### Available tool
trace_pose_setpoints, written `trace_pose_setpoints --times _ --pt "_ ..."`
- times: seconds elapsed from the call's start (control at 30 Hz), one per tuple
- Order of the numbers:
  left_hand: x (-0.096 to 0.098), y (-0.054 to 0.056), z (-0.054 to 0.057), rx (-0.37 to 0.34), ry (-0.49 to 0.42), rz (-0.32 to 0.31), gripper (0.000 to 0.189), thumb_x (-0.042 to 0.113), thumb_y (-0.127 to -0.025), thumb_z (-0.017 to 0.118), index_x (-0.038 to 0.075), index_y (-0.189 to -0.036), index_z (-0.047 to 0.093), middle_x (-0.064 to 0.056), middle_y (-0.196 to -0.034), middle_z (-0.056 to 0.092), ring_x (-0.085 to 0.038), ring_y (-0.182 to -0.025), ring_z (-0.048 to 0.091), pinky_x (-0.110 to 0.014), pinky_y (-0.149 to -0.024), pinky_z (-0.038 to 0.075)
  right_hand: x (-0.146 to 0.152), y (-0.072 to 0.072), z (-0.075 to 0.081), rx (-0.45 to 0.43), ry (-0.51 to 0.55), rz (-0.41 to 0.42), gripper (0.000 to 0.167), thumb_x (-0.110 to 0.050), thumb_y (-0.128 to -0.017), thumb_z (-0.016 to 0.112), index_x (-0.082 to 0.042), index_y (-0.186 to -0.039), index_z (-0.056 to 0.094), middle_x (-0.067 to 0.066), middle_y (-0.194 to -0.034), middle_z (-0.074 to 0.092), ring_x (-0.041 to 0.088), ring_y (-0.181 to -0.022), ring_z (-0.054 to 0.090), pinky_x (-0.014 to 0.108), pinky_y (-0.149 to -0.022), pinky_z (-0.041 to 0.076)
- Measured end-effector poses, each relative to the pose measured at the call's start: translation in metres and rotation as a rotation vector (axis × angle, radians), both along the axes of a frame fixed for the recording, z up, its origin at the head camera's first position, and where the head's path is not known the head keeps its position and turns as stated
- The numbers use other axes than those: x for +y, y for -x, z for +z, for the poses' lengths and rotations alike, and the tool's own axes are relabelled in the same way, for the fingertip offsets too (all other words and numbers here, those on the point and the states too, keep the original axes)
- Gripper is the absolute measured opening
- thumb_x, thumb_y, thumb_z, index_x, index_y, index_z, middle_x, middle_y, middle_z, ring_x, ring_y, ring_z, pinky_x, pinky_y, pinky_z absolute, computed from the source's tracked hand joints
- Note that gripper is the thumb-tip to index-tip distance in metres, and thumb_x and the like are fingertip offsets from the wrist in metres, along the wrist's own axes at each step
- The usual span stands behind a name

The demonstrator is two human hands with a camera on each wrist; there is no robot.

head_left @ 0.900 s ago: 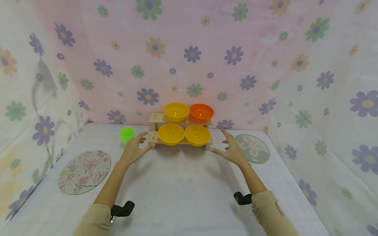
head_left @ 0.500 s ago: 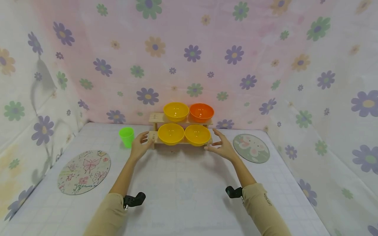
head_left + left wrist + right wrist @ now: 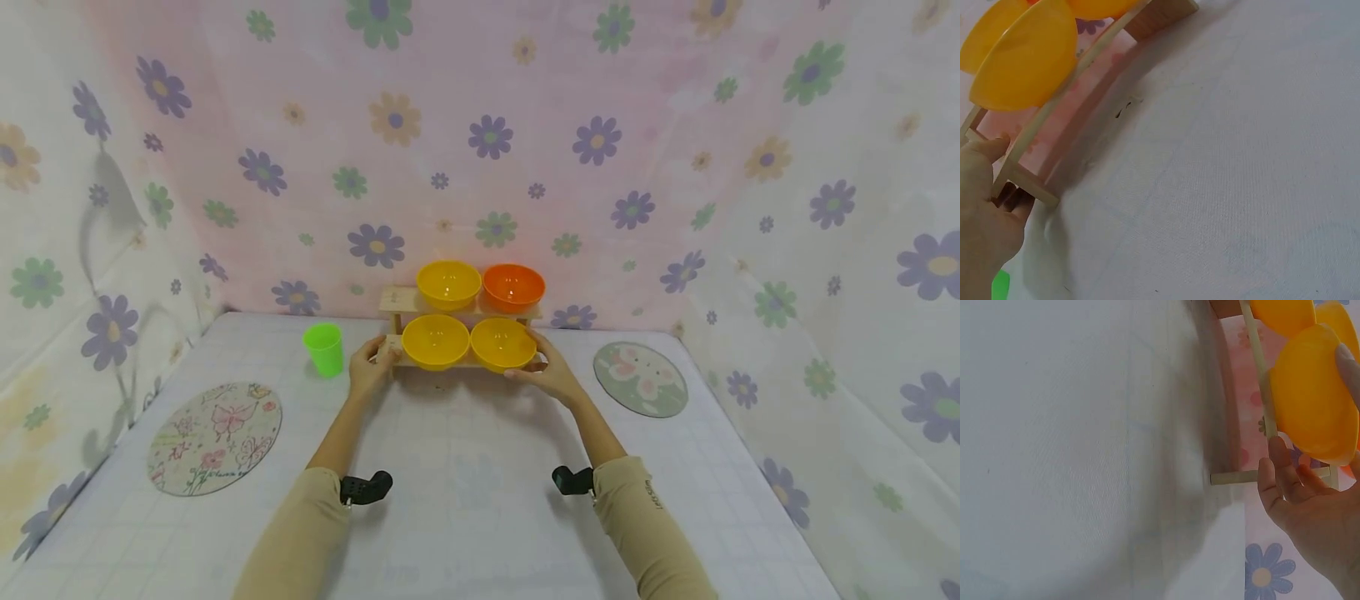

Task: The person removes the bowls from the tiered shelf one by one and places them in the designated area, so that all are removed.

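Wooden rack [image 3: 397, 299], middle of the frame
Left hand [image 3: 369, 371] clamped on its left end; right hand [image 3: 556, 377] touches the lower right yellow bowl [image 3: 500, 346], whether clamped I cannot tell.

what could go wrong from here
The left hand grips the wooden rack, so an uneven lift might slide the bowls off. The right hand is at the front right bowl and could knock it askew. The green cup, close to the left hand, might get tipped.
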State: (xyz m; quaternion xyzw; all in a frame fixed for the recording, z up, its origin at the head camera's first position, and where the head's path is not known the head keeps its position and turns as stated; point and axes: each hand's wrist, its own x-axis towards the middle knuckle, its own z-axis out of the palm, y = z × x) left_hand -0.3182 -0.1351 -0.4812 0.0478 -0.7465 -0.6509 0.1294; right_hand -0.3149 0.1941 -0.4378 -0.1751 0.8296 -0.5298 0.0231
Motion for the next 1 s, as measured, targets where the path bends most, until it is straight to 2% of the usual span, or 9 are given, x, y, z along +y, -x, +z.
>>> trace_pose_setpoints --times 0.07,0.13,0.23,0.37,0.5,0.73,1.0 --pt "0.000 0.002 -0.005 -0.019 0.006 -0.003 0.049 0.012 -0.088 0.066 -0.007 -0.131 0.050 -0.024 -0.136 0.047 -0.035 -0.120 0.046 -0.033 -0.094 0.045 -0.005 -0.006 0.008 -0.026 0.011 0.004 0.085 -0.016 -0.080 0.075 -0.006 -0.148 0.025 0.016 -0.151 0.027 0.036 -0.125 0.040 0.049 -0.098 0.040" --pt "0.001 0.004 -0.009 -0.028 0.012 0.002 0.049 0.016 -0.089 0.065 -0.004 -0.132 0.050 -0.022 -0.138 0.046 -0.031 -0.114 0.049 -0.021 -0.084 0.047 -0.009 -0.011 0.018 -0.056 0.017 0.010 0.084 -0.014 -0.080 0.074 -0.003 -0.148 0.025 0.017 -0.151 0.027 0.036 -0.132 0.032 0.051 -0.102 0.035" --pt "0.002 0.005 -0.011 -0.021 0.007 0.009 0.048 0.016 -0.090 0.064 -0.001 -0.133 0.050 -0.021 -0.137 0.047 -0.022 -0.096 0.053 -0.009 -0.065 0.042 -0.013 -0.015 0.027 -0.073 0.004 0.010 0.083 -0.015 -0.080 0.073 -0.001 -0.147 0.025 0.019 -0.150 0.027 0.035 -0.136 0.028 0.052 -0.106 0.029" --pt "0.001 0.004 -0.011 -0.015 -0.011 -0.013 0.047 0.014 -0.091 0.062 -0.001 -0.134 0.049 -0.023 -0.134 0.049 -0.009 -0.083 0.053 -0.009 -0.063 0.042 -0.012 -0.010 0.026 -0.105 0.009 0.012 0.084 -0.017 -0.079 0.074 -0.003 -0.147 0.026 0.018 -0.150 0.028 0.036 -0.136 0.027 0.053 -0.107 0.026" --pt "-0.001 0.003 -0.013 -0.037 -0.026 -0.038 0.049 0.015 -0.092 0.061 0.000 -0.136 0.046 -0.021 -0.137 0.046 -0.002 -0.076 0.049 -0.010 -0.062 0.042 -0.010 -0.001 0.015 -0.121 0.023 0.007 0.086 -0.020 -0.078 0.077 -0.008 -0.148 0.028 0.013 -0.151 0.029 0.033 -0.136 0.029 0.053 -0.106 0.029" --pt "-0.002 0.003 -0.015 -0.046 -0.047 -0.056 0.050 0.018 -0.093 0.060 0.003 -0.137 0.045 -0.017 -0.141 0.043 -0.002 -0.074 0.048 -0.011 -0.062 0.042 -0.008 0.005 -0.001 -0.077 -0.008 -0.039 0.088 -0.027 -0.076 0.078 -0.010 -0.148 0.029 0.010 -0.150 0.032 0.030 -0.133 0.033 0.049 -0.104 0.034" --pt "-0.001 0.002 -0.014 -0.032 -0.045 -0.037 0.048 0.018 -0.092 0.061 0.003 -0.136 0.048 -0.016 -0.141 0.044 -0.002 -0.073 0.046 -0.011 -0.060 0.040 -0.008 -0.006 -0.006 -0.015 0.019 -0.062 0.092 -0.022 -0.076 0.079 -0.007 -0.148 0.026 0.014 -0.149 0.032 0.032 -0.130 0.038 0.044 -0.099 0.042"
